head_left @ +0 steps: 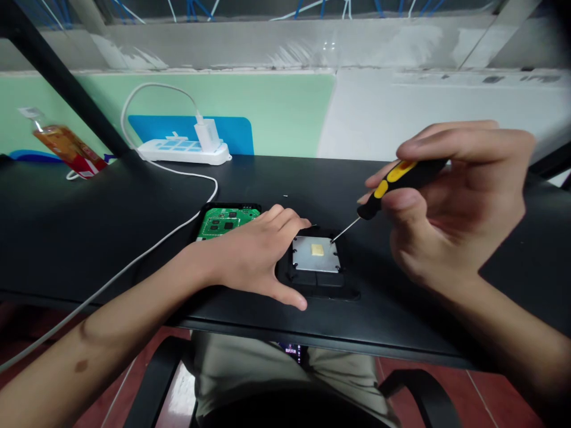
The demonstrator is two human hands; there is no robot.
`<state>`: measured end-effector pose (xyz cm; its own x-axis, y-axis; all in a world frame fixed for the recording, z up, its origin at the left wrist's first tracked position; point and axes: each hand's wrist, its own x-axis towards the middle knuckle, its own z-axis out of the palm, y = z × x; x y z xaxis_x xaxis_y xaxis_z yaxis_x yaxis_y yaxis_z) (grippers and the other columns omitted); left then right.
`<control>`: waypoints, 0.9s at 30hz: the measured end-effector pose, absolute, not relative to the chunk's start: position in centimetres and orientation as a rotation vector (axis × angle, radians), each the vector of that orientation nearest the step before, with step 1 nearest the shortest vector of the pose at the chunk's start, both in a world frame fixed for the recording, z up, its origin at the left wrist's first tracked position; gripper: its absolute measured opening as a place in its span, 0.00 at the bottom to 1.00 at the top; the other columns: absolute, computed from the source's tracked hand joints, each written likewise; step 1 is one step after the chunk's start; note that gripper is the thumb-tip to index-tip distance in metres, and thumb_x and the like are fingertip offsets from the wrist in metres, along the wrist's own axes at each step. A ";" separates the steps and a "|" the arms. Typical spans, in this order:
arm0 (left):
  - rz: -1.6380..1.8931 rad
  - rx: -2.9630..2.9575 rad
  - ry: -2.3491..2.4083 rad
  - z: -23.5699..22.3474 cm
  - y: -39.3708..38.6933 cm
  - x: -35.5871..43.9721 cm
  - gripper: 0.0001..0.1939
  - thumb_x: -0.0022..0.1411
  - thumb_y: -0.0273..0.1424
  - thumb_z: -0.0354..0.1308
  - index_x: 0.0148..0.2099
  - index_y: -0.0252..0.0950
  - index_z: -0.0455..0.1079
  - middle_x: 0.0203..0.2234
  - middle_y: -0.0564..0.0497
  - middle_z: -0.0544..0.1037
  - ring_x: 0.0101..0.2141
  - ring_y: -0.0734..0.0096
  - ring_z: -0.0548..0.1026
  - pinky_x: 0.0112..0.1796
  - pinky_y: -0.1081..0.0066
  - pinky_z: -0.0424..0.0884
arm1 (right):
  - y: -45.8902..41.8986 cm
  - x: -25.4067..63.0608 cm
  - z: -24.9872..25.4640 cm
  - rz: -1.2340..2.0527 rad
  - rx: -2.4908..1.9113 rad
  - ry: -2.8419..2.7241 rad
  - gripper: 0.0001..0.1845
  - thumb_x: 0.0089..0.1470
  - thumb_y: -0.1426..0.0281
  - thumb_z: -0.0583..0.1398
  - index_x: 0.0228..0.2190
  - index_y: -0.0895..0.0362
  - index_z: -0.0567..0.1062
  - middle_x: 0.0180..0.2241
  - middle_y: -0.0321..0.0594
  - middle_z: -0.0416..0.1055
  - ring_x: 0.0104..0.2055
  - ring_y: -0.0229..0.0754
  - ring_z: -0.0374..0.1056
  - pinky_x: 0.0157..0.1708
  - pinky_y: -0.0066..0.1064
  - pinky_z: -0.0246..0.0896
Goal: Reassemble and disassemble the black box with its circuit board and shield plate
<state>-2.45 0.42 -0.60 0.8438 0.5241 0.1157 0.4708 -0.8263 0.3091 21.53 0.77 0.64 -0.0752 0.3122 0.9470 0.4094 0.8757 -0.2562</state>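
My right hand (459,196) grips a black and yellow screwdriver (388,184). The tip of its thin shaft meets the upper right corner of a silver metal plate (306,261), where a screw seems to sit. A pale yellow square pad (317,249) lies on the plate's middle. Under the plate is a black plastic cover (328,279), flat on the desk. My left hand (267,255) rests over the cover's left side, thumb and fingers spread apart. Partly behind that hand, a green circuit board (227,223) sits in a black case.
A white power strip (185,152) with a plugged-in charger (207,134) stands along the wall. Its white cable (178,229) runs across the desk to the front left. A tilted drink bottle (69,145) is at the far left. A tiny bright piece (285,195) lies behind the cover.
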 end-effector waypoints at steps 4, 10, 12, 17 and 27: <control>0.303 2.756 0.757 -0.7 0.5 -2.5 0.53 0.54 0.59 0.70 0.67 0.29 0.57 0.57 0.34 0.69 0.57 0.43 0.66 0.60 0.47 0.64 | 1.0 22.0 1.1 -0.239 -0.596 -1.643 0.21 0.51 0.59 0.72 0.47 0.44 0.80 0.39 0.36 0.72 0.42 0.41 0.70 0.38 0.38 0.79; 0.302 2.755 0.747 -0.6 0.6 -2.6 0.53 0.53 0.61 0.69 0.67 0.30 0.57 0.57 0.34 0.69 0.56 0.44 0.67 0.59 0.48 0.65 | -0.1 20.5 0.9 0.102 -0.574 -1.577 0.15 0.65 0.63 0.59 0.51 0.38 0.77 0.44 0.33 0.73 0.45 0.42 0.77 0.37 0.40 0.83; 0.296 2.755 0.749 -0.6 0.6 -2.6 0.54 0.53 0.61 0.69 0.67 0.28 0.57 0.57 0.34 0.69 0.57 0.44 0.67 0.59 0.49 0.65 | -0.3 20.3 0.7 0.171 -0.616 -1.506 0.14 0.67 0.60 0.55 0.49 0.38 0.78 0.44 0.34 0.77 0.43 0.45 0.78 0.37 0.45 0.83; 0.289 2.764 0.756 -0.6 0.5 -2.5 0.55 0.54 0.59 0.70 0.67 0.25 0.57 0.57 0.33 0.69 0.58 0.44 0.66 0.62 0.50 0.62 | 0.7 21.5 0.7 -0.030 -0.545 -1.645 0.20 0.59 0.54 0.65 0.51 0.41 0.77 0.44 0.36 0.70 0.34 0.36 0.72 0.29 0.35 0.79; 0.303 2.763 0.755 -0.6 0.5 -2.5 0.53 0.53 0.61 0.69 0.67 0.30 0.58 0.57 0.35 0.69 0.57 0.44 0.67 0.60 0.49 0.64 | 0.2 21.1 0.9 0.144 -0.571 -1.605 0.17 0.66 0.62 0.57 0.54 0.45 0.77 0.48 0.36 0.78 0.42 0.43 0.79 0.34 0.41 0.83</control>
